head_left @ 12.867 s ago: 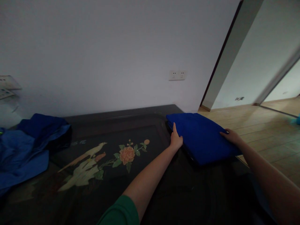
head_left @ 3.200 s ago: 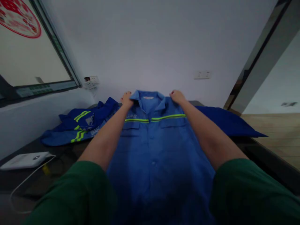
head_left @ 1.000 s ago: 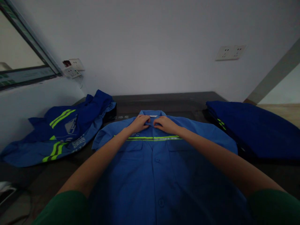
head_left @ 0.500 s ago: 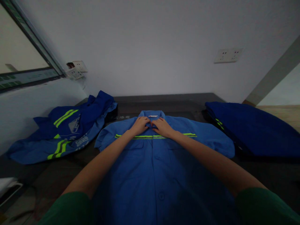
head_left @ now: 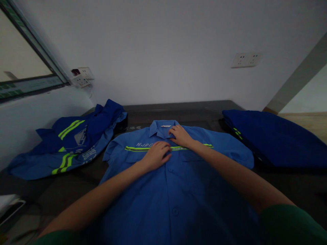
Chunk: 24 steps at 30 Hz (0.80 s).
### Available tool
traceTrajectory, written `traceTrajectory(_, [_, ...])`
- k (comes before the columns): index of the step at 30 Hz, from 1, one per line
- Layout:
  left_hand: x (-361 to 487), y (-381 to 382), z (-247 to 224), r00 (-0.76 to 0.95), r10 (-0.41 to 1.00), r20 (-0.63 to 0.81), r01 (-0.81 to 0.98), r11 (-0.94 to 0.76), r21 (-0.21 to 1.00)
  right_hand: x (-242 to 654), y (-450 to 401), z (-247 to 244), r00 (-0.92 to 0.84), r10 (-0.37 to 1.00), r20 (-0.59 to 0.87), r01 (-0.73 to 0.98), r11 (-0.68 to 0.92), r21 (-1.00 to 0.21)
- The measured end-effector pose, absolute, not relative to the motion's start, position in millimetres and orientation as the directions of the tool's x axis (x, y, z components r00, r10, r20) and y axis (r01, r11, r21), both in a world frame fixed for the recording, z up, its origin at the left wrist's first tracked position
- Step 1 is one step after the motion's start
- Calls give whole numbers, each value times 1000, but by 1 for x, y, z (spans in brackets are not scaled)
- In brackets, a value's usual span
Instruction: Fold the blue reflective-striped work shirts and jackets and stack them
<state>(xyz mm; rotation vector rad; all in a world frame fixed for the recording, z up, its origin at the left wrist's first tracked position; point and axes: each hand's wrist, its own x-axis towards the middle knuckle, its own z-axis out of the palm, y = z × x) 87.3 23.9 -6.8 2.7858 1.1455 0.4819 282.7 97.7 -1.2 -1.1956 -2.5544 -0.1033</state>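
Note:
A blue work shirt (head_left: pixel 150 190) lies spread front up, collar away from me, with buttons down its middle and a yellow-green reflective stripe across the chest. My left hand (head_left: pixel 156 154) is over the chest beside the button placket, thumb apart from the loosely bent fingers, holding nothing I can see. At the right side of the collar, my right hand (head_left: pixel 181 136) has its fingers curled in on the cloth. White letters show on the chest above my left hand, and a white label (head_left: pixel 166 126) sits inside the collar.
On the left lies a rumpled heap of blue work clothes (head_left: pixel 76 136) with reflective stripes. A folded dark blue garment pile (head_left: pixel 276 139) is at the right. The dark table (head_left: pixel 176 109) ends at a white wall with sockets (head_left: pixel 246 60). A white object (head_left: pixel 10 206) is at lower left.
My left hand has come off the collar and moved down toward me along the placket, uncovering the left collar flap and chest letters. My right hand has stayed at the collar.

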Motion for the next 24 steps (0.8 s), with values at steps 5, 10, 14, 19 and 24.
traceTrajectory(5, [85,-9,-24,712,694,106,669,-717,197,305,104,2,-571,749,336,785,618,-41])
traceTrajectory(10, [81,-5,-31,697,709,106,684,-702,200,326,111,2,-551,776,307,808,588,-38])
traceTrajectory(14, [82,-5,-29,697,712,82,688,-697,202,331,114,-8,-514,804,300,830,554,-61])
traceTrajectory(19, [82,1,-21,662,749,23,730,-651,208,339,121,-19,-530,784,325,787,596,-156])
traceTrajectory(24, [82,13,-22,646,758,87,729,-647,224,363,132,-21,-414,855,312,833,494,-248])
